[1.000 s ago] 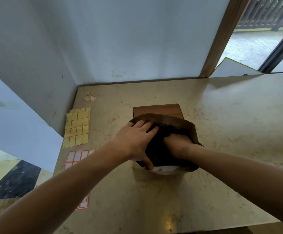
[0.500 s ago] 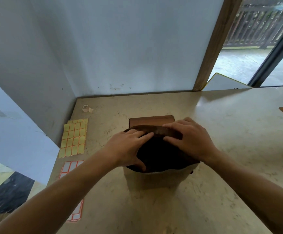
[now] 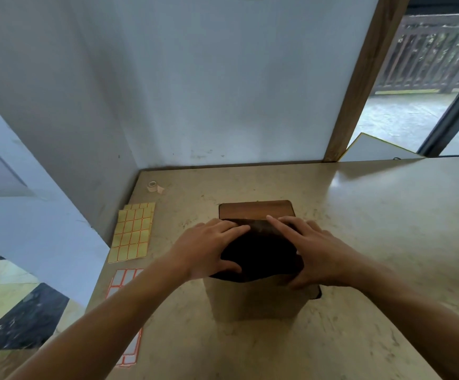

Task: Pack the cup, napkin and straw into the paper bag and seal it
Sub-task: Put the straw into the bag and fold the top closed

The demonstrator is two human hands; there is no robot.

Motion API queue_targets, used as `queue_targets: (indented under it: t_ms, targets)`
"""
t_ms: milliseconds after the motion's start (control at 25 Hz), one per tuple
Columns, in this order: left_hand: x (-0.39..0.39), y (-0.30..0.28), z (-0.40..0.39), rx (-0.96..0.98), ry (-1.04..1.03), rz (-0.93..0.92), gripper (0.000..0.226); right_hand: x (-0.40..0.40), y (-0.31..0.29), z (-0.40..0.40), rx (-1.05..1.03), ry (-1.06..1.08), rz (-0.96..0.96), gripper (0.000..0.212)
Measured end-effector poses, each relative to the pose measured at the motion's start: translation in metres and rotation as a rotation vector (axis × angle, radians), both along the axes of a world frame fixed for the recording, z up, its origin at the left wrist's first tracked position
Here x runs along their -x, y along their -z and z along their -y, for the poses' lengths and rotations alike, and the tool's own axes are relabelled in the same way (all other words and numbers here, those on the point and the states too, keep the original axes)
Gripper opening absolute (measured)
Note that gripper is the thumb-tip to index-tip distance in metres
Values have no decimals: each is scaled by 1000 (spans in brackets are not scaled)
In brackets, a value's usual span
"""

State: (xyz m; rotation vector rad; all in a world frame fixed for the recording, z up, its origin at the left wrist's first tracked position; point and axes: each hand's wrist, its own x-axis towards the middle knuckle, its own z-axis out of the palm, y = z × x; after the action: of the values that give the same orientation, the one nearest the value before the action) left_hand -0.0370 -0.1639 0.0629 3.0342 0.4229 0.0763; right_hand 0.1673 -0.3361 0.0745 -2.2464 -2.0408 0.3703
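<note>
Now both hands, left and right, grip the crinkled brown paper bag's mouth.

One brown paper bag stands on the beige stone tabletop. One dark wooden rectangular board lies behind it. Two sheets of sticker labels are here: one yellow sheet with orange borders and one white sheet with red borders. One small roll of pale tape sits near the corner. Two bare hands show, the left hand and the right hand.
</note>
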Motion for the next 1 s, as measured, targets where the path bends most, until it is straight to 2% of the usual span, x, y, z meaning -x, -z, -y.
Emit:
queue_targets:
  t_ms: [280,360,520,800,1000]
  targets:
    - [7,-1,5,-9,15,140,66,-7,3,-2,-75,31,-15,101]
    - [13,2,8,8,-1,166,74,-6,4,-2,-106,51,-32,91]
    - [18,9,9,-16,-27,105,89,-5,4,-3,-142,55,-54,63]
    - [22,19,8,-8,-49,104,67,-3,9,-5,-85,10,-77,29]
    - [20,24,10,11,-5,150,55,-4,17,-7,-107,4,-96,22]
